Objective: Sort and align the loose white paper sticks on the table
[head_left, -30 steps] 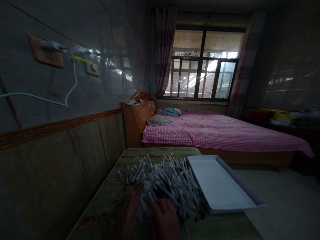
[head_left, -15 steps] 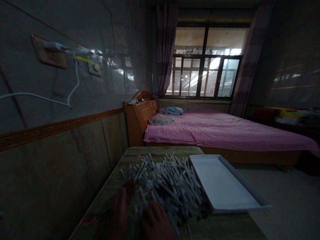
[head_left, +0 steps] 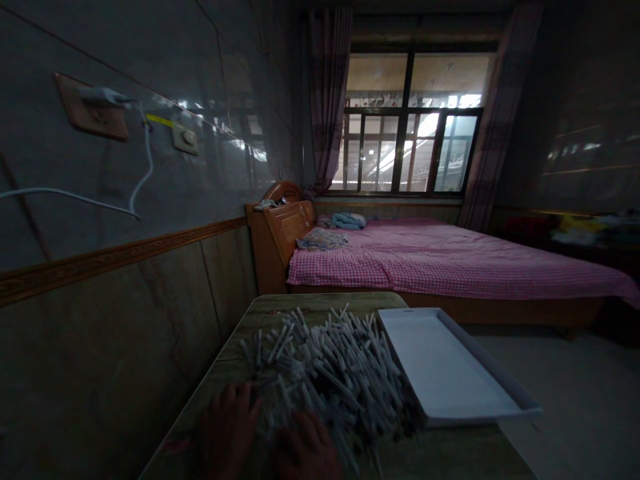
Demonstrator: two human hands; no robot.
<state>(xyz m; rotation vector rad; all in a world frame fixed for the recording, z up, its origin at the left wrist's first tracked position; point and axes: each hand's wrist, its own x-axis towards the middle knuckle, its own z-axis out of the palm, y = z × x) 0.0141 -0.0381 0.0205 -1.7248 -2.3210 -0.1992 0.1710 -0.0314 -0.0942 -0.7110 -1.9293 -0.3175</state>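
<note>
A big heap of thin white stick-like tubes (head_left: 325, 367) lies on a small patterned table (head_left: 280, 303). My left hand (head_left: 227, 430) rests flat on the table at the heap's near left edge, fingers stretched out and touching the nearest sticks. My right hand (head_left: 303, 450) lies at the heap's near edge with its fingers curled among the sticks; the room is dim and whether it grips any is hidden. A shallow white tray (head_left: 450, 373) sits to the right of the heap, with nothing in it.
A tiled wall runs close along the left with a socket and white cable (head_left: 143, 167). Beyond the table stands a bed with a pink checked cover (head_left: 440, 263) and a wooden headboard (head_left: 277, 233). A window (head_left: 410, 127) is at the back; bare floor lies to the right.
My left hand has slid left and toward me, out from the heap to its near left edge. My right hand has drawn back a little toward me. The tray has not moved.
</note>
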